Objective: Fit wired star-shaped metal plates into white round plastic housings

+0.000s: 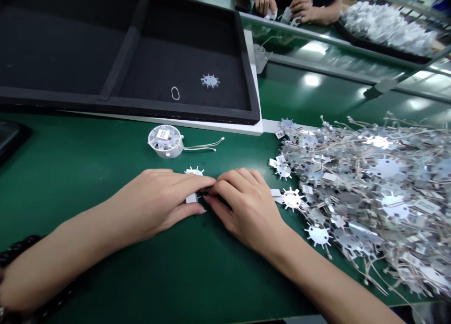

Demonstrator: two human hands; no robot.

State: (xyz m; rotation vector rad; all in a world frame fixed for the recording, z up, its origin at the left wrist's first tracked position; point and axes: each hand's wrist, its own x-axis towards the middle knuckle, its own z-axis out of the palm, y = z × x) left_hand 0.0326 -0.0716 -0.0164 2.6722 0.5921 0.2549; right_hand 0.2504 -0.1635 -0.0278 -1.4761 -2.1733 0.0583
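My left hand (162,197) is closed around a small toothed metal plate (194,172), whose silvery teeth show past the index finger; a pale tab shows below that finger. My right hand (246,202) pinches at the left fingertips, its fingers curled; whatever lies between them is hidden. Beyond the left hand, a round white ring-shaped housing (165,142) rests on the green bench (105,267). A toothed plate with a label sits inside it, and two thin wires run out to the right.
A large heap of toothed metal plates with wires (384,197) covers the right side. A black divided tray (134,47) at the back contains a loose toothed plate (210,81) and a small white loop (175,93). Across the bench, a co-worker's hands (282,7) handle white parts.
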